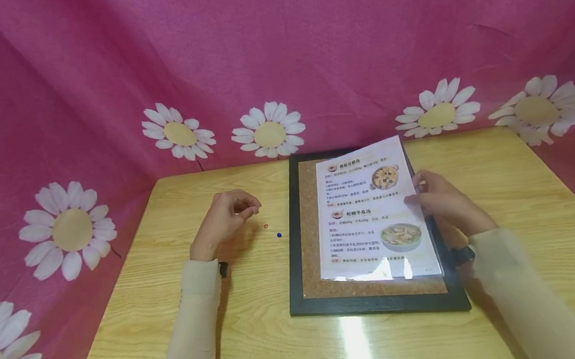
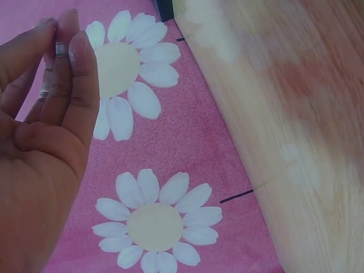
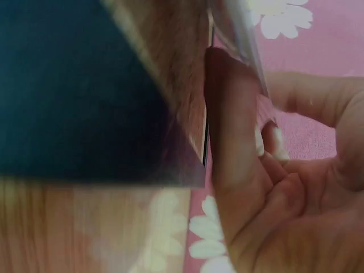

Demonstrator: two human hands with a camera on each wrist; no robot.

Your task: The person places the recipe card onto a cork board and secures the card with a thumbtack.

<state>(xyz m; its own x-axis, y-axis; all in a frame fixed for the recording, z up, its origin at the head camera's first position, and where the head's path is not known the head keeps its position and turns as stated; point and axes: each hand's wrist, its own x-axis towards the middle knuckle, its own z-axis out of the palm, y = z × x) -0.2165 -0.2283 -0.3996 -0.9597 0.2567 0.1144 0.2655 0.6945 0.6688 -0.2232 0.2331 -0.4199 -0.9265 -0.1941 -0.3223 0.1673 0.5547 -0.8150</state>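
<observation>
A glossy printed recipe sheet (image 1: 366, 235), with Chinese text and pictures of soups, is tilted over a dark-framed corkboard (image 1: 309, 244). My right hand (image 1: 446, 202) pinches the sheet's right edge between thumb and fingers; the right wrist view shows the sheet's thin edge (image 3: 250, 51) close up. To the left of the board, my left hand (image 1: 227, 217) hovers over the table, thumb and fingertips meeting. Whether something small is between those fingertips (image 2: 79, 45) cannot be made out. Near it on the table lie a small blue piece (image 1: 278, 235) and a small red one (image 1: 266, 226).
The light wooden table (image 1: 257, 326) carries the corkboard right of its middle. A pink cloth (image 1: 339, 59) with large white daisies hangs behind and at the left of the table. Bright light reflects off the wood in front of the board.
</observation>
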